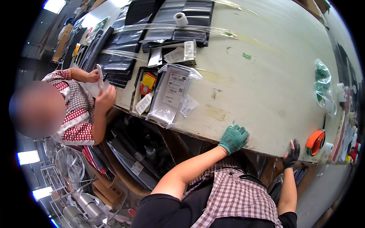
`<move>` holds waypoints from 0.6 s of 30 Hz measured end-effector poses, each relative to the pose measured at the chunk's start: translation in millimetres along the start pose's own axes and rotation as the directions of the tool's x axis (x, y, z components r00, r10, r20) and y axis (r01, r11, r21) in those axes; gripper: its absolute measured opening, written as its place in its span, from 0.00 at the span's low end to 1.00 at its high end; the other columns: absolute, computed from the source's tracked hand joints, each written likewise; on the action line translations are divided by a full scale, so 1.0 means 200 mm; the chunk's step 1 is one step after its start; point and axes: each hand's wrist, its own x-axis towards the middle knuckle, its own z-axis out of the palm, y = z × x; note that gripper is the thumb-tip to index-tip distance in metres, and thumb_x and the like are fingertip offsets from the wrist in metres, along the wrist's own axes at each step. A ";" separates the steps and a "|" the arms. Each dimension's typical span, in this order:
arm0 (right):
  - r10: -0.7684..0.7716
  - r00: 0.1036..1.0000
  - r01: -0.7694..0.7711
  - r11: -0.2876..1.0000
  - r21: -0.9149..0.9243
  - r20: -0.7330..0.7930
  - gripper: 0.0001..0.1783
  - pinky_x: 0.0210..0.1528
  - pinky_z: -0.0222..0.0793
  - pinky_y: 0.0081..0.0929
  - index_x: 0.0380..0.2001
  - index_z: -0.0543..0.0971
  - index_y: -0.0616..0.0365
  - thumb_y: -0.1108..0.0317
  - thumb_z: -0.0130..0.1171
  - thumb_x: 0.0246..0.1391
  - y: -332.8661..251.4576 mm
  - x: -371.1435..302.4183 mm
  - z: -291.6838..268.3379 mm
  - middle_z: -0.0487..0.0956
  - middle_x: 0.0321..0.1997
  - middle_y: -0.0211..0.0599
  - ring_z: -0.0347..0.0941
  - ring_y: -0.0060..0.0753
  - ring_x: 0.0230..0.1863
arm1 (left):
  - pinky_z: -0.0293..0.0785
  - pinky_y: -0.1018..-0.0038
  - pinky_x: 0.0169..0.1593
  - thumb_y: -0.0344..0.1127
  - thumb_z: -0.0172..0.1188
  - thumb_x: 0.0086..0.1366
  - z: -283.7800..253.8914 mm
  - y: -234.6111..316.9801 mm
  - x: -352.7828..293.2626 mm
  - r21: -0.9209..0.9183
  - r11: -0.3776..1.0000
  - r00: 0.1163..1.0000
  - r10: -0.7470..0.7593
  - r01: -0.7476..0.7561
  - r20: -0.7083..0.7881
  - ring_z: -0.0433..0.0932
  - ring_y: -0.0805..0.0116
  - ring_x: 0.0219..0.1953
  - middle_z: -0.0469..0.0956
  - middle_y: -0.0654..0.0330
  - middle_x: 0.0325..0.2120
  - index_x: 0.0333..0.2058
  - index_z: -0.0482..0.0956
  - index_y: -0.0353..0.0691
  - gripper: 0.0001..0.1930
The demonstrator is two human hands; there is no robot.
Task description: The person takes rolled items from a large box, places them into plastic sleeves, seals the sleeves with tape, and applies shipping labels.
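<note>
My left hand (pixel 233 139), in a green glove, rests on the near edge of the pale worktable (pixel 258 98). Its fingers lie out over the surface with nothing in them. Farther right, my right hand (pixel 292 154) wears a dark glove with bare fingertips showing. Its thumb and fingers are apart at the table's edge, and it holds nothing. The nearest thing to it is an orange and black ring-shaped roll (pixel 315 143) standing on the table. To the left of my left hand, a clear plastic-wrapped tray (pixel 175 95) holds white printed labels, with a loose label (pixel 188 105) beside it.
At the left, a co-worker (pixel 81 106) handles a small pale piece. Dark plastic-wrapped packages (pixel 131 41) and a white roll (pixel 180 19) lie toward the back left. A green bundle in clear plastic (pixel 323 85) sits at the right. Below the table stands a carton (pixel 121 171) with dark packages.
</note>
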 end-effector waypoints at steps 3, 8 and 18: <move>-0.026 1.000 0.026 1.000 0.001 -0.016 0.28 0.61 0.57 0.48 0.54 0.70 0.57 0.60 0.43 0.47 -0.02 0.02 -0.01 0.68 0.57 0.53 0.63 0.57 0.58 | 0.66 0.62 0.33 0.42 0.56 0.58 0.00 0.00 0.00 0.052 0.999 1.000 0.012 -0.014 0.026 0.71 0.59 0.29 0.71 0.60 0.24 0.26 0.73 0.47 0.07; 0.024 0.995 -0.019 0.998 0.052 -0.100 0.29 0.61 0.58 0.47 0.51 0.73 0.55 0.64 0.46 0.41 0.00 0.00 -0.02 0.71 0.54 0.51 0.65 0.55 0.57 | 0.64 0.61 0.32 0.41 0.56 0.59 0.04 0.01 0.04 0.040 0.997 0.998 0.064 -0.064 0.005 0.69 0.57 0.27 0.70 0.59 0.23 0.23 0.70 0.47 0.09; 0.173 0.945 -0.047 0.911 0.410 -0.276 0.29 0.60 0.60 0.46 0.48 0.72 0.53 0.68 0.59 0.36 0.06 -0.04 0.10 0.72 0.52 0.47 0.67 0.50 0.55 | 0.60 0.62 0.30 0.42 0.52 0.65 0.29 0.38 0.03 -0.210 0.958 0.959 0.230 -0.194 0.163 0.64 0.54 0.25 0.65 0.54 0.19 0.19 0.65 0.39 0.18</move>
